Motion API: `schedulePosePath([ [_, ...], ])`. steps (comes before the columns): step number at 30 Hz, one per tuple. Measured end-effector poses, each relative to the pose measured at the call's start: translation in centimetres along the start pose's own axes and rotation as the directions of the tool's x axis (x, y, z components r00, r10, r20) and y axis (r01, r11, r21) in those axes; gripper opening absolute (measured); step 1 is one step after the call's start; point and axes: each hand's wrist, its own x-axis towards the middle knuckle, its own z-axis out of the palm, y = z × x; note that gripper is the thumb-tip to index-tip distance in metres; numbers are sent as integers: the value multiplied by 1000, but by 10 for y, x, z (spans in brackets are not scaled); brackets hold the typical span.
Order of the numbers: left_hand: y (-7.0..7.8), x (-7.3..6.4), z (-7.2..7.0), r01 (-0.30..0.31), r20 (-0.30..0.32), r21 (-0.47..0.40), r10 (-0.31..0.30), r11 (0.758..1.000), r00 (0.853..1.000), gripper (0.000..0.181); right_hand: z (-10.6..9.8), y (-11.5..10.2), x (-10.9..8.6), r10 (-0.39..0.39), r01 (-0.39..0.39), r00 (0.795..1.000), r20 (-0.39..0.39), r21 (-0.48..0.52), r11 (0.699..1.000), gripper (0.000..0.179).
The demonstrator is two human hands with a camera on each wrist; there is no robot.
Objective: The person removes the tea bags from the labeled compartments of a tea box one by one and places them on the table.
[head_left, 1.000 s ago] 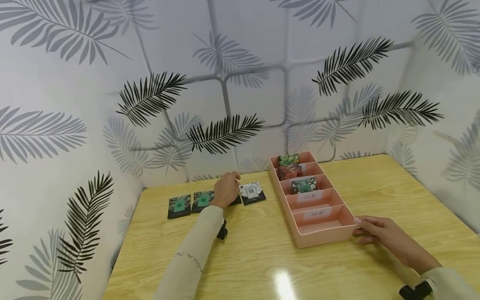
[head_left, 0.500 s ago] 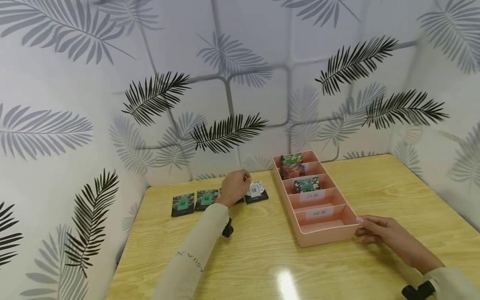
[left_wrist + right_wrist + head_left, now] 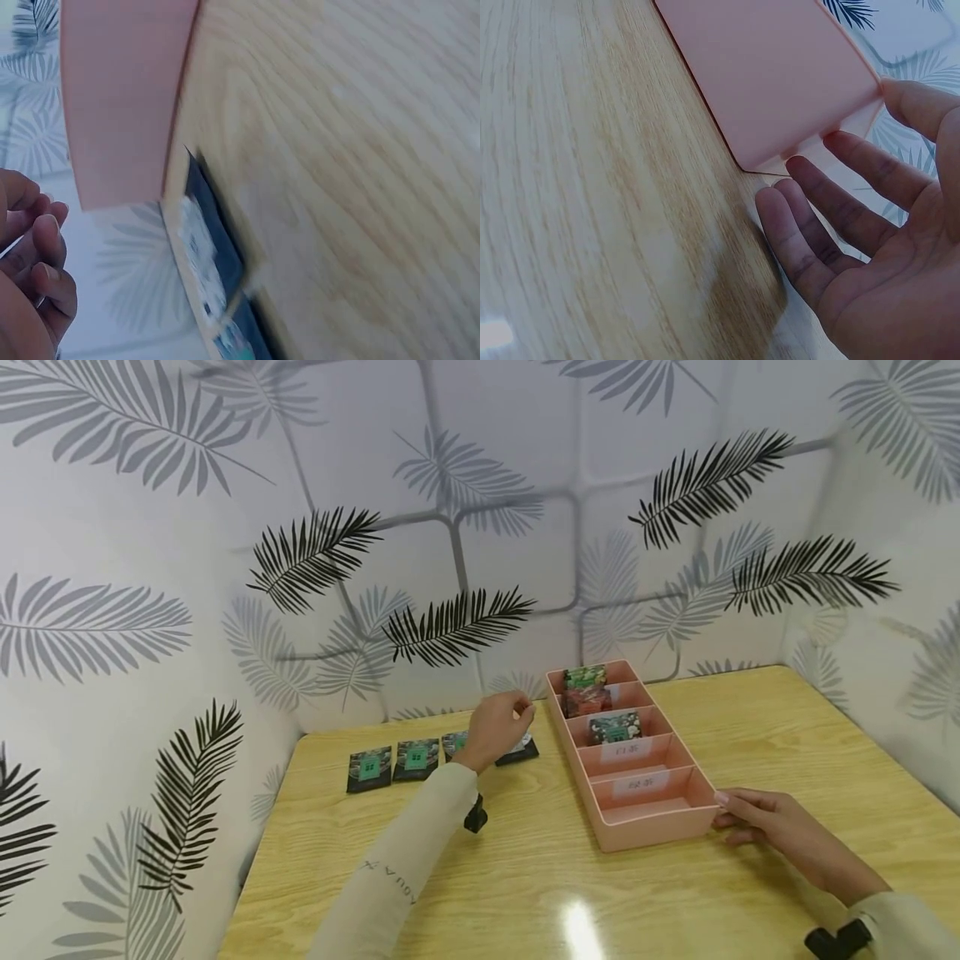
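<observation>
In the head view my left hand [image 3: 498, 727] is over a black-and-white sachet [image 3: 517, 753], partly covering it. In the left wrist view its fingers are loosely bent with nothing between them, and that sachet lies flat on the table. Left of it are three black sachets [image 3: 416, 760] with green labels in a row. At the near right corner of a pink divided box [image 3: 660, 837], my right hand [image 3: 772, 827] has its thumb on the rim. Up close in the right wrist view, its relaxed fingertips [image 3: 836, 139] touch the box's outer side.
Inside the box, the three far compartments hold a green packet [image 3: 585, 677], a red packet [image 3: 587, 702] and a dark floral sachet [image 3: 615, 728]. White paper labels [image 3: 640, 783] are stuck on the dividers. A leaf-patterned wall covering [image 3: 517, 568] backs the wooden table [image 3: 525, 868].
My left hand has moved right along the row, uncovering the third green-labelled sachet and covering part of the black-and-white one. My right hand stays at the box corner.
</observation>
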Motion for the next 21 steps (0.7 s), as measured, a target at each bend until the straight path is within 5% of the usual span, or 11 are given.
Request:
schedulePosePath([
  [11,38,9,11,-93,38,-46,95,995,995,18,-1,1,0,6,-6,1000,-21,-6,1000,60],
  [21,60,14,20,-81,106,-86,90,993,990,23,-1,1,-1,1,-1,1000,-15,-3,1000,59],
])
